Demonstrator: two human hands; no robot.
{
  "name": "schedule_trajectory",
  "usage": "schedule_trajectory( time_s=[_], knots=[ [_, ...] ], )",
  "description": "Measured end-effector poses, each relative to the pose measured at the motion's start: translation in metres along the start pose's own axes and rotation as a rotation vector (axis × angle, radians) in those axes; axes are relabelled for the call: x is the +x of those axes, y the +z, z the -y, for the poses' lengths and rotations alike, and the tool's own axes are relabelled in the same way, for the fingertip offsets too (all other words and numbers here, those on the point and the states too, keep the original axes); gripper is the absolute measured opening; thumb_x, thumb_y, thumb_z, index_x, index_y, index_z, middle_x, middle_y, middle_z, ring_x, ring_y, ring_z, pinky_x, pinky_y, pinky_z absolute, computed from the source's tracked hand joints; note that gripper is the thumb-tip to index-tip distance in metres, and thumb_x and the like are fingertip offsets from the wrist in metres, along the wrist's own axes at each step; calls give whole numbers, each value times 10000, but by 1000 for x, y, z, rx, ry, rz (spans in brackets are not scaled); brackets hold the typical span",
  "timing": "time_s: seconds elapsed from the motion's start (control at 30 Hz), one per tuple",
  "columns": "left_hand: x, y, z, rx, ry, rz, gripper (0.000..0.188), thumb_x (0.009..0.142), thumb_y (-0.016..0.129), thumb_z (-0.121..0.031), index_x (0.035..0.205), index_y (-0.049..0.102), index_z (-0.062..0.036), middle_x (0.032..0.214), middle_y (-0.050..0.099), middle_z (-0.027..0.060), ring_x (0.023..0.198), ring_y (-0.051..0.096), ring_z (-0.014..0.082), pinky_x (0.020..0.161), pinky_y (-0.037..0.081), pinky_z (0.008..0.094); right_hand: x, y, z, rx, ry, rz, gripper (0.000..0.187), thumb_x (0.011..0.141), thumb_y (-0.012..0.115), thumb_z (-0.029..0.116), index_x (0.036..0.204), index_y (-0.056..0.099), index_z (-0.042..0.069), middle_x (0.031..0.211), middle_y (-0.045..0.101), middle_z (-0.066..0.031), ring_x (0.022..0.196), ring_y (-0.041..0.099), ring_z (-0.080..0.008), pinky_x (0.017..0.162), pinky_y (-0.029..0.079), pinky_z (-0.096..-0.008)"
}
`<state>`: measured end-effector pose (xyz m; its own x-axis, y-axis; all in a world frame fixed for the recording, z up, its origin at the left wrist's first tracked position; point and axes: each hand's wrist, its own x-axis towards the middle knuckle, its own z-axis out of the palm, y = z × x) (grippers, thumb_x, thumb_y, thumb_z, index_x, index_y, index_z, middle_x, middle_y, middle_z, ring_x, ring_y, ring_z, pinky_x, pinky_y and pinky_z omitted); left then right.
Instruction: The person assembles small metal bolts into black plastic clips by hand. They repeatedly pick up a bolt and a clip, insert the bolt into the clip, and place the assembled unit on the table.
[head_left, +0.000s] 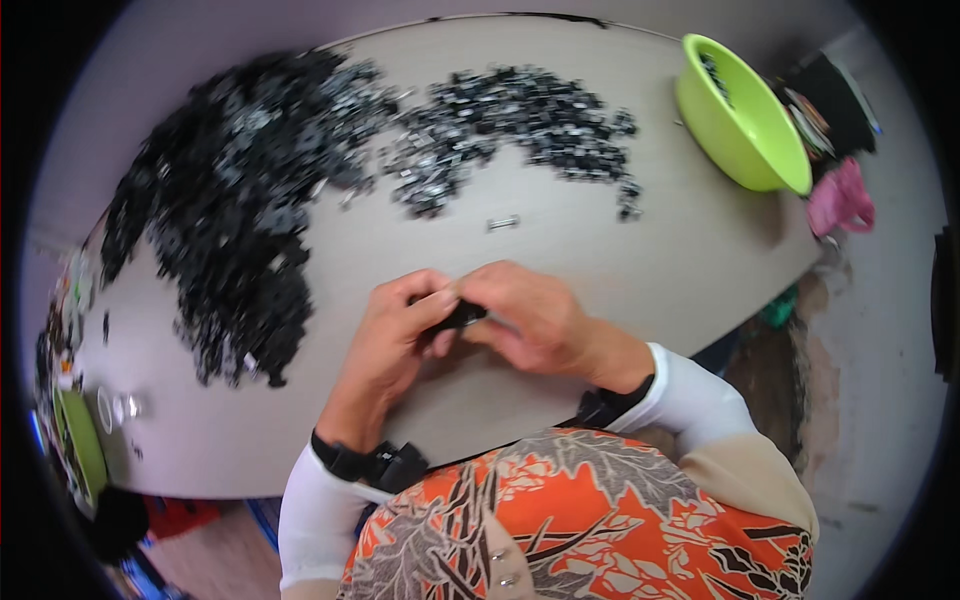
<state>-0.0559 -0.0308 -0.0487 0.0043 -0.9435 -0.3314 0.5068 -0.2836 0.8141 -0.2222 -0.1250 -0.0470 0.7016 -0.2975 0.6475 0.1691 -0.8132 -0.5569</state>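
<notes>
Close in front of me, over the near part of the table, my left hand and my right hand come together. Between them is a small black part, pinched by the fingers of both. Its exact kind is hidden by the fingers. Just beyond my hands a single small metal piece, bar-shaped with wider ends, lies alone. A large heap of flat black parts covers the left of the table. Beside it, at the far middle, spreads a pile of small shiny metal-and-black pieces.
A lime-green basin with some pieces inside stands at the far right, near a pink cloth or bag. At the left edge are a clear cup and another green container. The table has a curved-looking near edge.
</notes>
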Motion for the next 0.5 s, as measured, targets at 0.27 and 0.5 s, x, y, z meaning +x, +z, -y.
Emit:
schedule_trajectory(
  time_s=[0.27, 0.5],
  knots=[
    [7, 1, 3, -91, 36, -134, 120, 895, 596, -132, 894, 589, -13, 775, 630, 80, 566, 613, 142, 483, 484, 224, -15, -101, -40, -562, 431, -39, 218, 742, 626, 8, 959, 599, 12, 953, 579, -119, 849, 590, -322, 747, 496, -391],
    [6, 1, 2, -37, 2, -101, 158, 898, 593, -149, 951, 571, -2, 801, 628, 94, 596, 622, 150, 508, 509, 246, -33, -107, -61, -585, 455, 121, 153, 740, 636, 25, 891, 618, 7, 883, 581, -115, 777, 576, -287, 694, 477, -374]
  ],
)
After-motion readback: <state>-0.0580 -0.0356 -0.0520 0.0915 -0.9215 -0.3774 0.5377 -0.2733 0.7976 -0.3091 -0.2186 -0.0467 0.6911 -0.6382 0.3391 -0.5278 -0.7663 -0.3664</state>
